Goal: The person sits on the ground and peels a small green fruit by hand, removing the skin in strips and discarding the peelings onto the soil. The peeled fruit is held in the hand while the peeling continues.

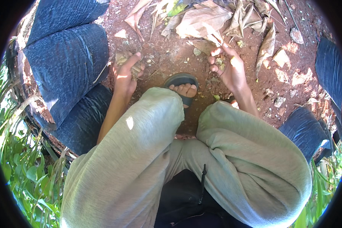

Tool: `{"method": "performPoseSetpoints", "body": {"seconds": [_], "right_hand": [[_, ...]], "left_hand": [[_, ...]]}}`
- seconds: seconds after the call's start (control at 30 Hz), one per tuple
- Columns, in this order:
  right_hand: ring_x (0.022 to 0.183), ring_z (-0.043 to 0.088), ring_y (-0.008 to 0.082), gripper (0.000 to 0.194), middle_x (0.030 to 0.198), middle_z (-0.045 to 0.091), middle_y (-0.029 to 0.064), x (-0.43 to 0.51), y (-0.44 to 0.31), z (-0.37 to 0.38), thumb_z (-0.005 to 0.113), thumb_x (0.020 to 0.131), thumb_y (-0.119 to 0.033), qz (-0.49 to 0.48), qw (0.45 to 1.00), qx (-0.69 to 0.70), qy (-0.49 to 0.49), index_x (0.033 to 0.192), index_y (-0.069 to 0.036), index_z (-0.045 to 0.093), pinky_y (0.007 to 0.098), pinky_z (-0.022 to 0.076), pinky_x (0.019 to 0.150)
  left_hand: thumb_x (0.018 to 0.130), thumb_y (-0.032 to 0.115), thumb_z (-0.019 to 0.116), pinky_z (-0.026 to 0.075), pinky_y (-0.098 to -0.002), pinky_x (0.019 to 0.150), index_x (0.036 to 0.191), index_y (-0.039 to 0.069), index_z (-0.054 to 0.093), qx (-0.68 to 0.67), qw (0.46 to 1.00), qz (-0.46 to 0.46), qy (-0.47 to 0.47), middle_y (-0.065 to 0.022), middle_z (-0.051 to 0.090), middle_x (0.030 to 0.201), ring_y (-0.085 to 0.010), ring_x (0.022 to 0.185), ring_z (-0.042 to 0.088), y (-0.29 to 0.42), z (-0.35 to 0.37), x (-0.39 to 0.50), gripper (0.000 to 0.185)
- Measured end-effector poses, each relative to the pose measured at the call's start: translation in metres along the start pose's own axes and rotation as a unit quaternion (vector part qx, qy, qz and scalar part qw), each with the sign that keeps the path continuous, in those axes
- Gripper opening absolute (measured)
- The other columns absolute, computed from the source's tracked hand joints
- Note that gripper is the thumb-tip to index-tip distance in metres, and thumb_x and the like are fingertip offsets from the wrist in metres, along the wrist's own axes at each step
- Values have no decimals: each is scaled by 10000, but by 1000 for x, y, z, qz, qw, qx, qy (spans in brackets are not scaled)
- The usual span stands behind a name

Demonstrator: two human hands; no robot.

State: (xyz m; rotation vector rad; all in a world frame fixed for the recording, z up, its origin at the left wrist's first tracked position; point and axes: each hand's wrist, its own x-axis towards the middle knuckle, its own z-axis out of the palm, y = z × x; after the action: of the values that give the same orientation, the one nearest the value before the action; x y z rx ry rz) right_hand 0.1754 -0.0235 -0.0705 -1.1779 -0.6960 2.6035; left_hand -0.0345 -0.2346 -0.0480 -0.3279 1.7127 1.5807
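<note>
My left hand is closed around a bunch of dry, crumpled plant matter, just above the reddish soil. On the other side, my right hand is raised over the ground with curled fingers. Its thumb and index finger meet at the tip of a dry brown leaf; whether they pinch it I cannot tell. Small greenish bits show between the palm and fingers. A large dry leaf lies beyond that hand. Between the hands, a sandalled foot rests on the soil.
Black plastic bags stand close on the left, and more dark plastic is on the right. Dry leaves and small stones are scattered across the soil. Green plants grow at the lower left. My bent knees frame the near side.
</note>
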Motion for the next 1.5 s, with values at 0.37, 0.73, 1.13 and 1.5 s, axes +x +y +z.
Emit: {"method": "performPoseSetpoints", "body": {"seconds": [0.37,0.73,1.13,1.5], "right_hand": [[568,574,143,196,749,645,23,13,17,9,682,904,-254,-186,820,-541,29,919,-63,727,287,447,511],[654,661,279,170,790,622,80,22,52,4,742,819,-224,-378,595,-708,-49,908,-81,729,377,552,589],[611,435,83,215,738,524,-37,6,24,-9,573,944,-242,-85,932,-352,10,972,-59,682,242,349,516],[655,527,85,256,756,619,-12,-38,20,-31,630,959,-292,-62,925,-373,27,894,-61,718,253,438,650]], "left_hand": [[830,44,703,370,-256,424,954,95,519,8,1000,-6,9,-68,599,813,-183,572,579,-2,-2,-1,228],[825,44,710,384,-247,433,962,91,529,-14,1000,-12,-2,-57,589,805,-177,580,578,-3,-4,-4,231],[837,64,710,391,-242,453,968,94,545,-17,999,38,-27,-57,605,846,-174,610,590,3,-18,-15,212],[855,71,693,382,-237,439,985,93,517,10,1000,17,-23,-69,594,856,-177,614,594,6,4,-1,219]]}}
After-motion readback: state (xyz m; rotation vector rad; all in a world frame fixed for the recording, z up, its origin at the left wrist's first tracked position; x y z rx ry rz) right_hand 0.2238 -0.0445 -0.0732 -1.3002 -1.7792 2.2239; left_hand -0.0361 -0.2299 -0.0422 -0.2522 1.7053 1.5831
